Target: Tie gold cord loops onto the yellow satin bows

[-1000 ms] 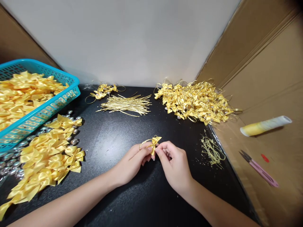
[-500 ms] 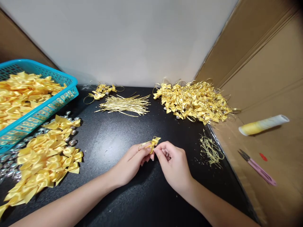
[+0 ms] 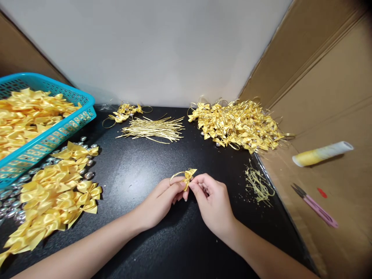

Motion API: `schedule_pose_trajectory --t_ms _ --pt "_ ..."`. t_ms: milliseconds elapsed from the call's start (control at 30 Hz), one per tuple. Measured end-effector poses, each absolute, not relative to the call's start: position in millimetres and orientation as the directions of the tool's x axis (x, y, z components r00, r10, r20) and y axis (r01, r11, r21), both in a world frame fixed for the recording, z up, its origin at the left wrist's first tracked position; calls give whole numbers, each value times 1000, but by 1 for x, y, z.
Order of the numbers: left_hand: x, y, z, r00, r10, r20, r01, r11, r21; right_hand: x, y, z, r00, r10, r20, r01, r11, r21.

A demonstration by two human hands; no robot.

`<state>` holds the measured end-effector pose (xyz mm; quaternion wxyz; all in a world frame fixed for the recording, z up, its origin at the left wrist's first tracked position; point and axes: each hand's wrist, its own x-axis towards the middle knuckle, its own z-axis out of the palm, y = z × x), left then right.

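Over the middle of the black table, a small gold ribbon bow [image 3: 189, 176] with a loop of gold cord [image 3: 176, 175] is pinched between the thumb and fingers of my left hand [image 3: 162, 199]. My right hand [image 3: 213, 201] is closed in a pinch at the bow's right side, thumb and index fingertip touching it. What lies between those right fingertips is hidden. A bundle of gold cords [image 3: 154, 128] lies beyond my hands. To the right of it is a heap of finished-looking bows with cord loops [image 3: 241, 126].
At left stands a blue plastic basket [image 3: 49, 135] of bows, with loose bows [image 3: 55, 190] and silver beads [image 3: 11, 201] before it. A few looped bows [image 3: 124, 112] lie at the back. Cord scraps [image 3: 258, 185], pink-handled snips [image 3: 318, 209] and a cardboard tube [image 3: 322, 153] are at right.
The bow has turned slightly between my fingers, and its cord loop shows wider and higher. Both hands stay in nearly the same place.
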<state>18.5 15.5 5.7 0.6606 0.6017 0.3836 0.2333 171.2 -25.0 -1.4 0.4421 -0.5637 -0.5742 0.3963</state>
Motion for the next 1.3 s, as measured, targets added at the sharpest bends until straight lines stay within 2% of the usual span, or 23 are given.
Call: schedule_pose_trajectory --t_ms 333,567,867,1100,1200,1300 --pt "19 15 7 606 769 -201 132 151 980 170 -25 -7 -7 999 37 116 38 -993" --pt "20 15 10 600 774 -201 145 142 979 172 -22 -14 -19 1000 23 98 25 -995" --pt "22 13 11 617 772 -152 57 150 987 172 -22 -12 -6 994 105 77 106 -991" --pt "21 14 11 619 764 -179 59 182 982 171 -22 -17 31 997 75 97 71 -993" --pt "22 14 9 580 795 -179 45 188 981 173 -22 -13 -11 998 68 93 68 -993" --pt "22 13 7 538 822 -188 30 204 978 177 -23 -7 -63 990 127 152 136 -979"
